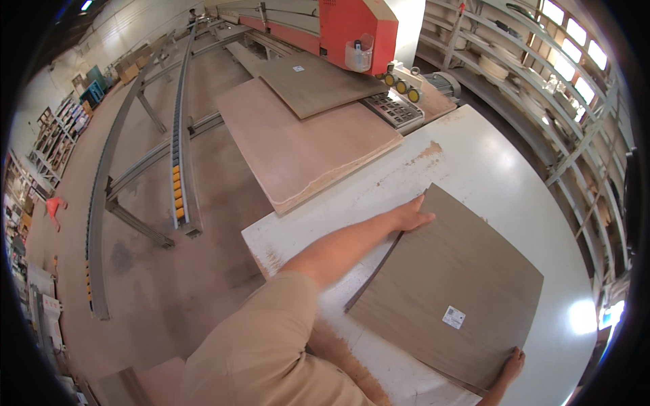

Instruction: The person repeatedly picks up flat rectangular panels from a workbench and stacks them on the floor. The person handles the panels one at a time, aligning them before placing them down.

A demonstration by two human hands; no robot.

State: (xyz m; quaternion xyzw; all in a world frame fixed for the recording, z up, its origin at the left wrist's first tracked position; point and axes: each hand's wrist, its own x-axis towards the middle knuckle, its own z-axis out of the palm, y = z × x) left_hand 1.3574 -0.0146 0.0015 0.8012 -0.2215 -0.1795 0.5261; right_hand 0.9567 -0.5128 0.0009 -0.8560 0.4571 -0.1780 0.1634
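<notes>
A brown wood-grain panel [467,271] with a small white label [453,317] lies over the pale worktable [535,203] in front of me. My left hand [412,214] grips its far left corner, thumb over the edge, with that arm stretched across the table. At the near right corner my right hand [514,364] is closed on the panel's edge, only partly seen from the wrist up. The panel's left edge looks dark and thick; whether a second sheet is under it I cannot tell.
Beyond the table stands a red machine [359,34] with a brown board [318,84] on a larger pinkish board [305,142]. A roller conveyor [179,155] runs on the left. Metal shelving [521,81] lines the right wall. Worn patches [426,150] mark the tabletop.
</notes>
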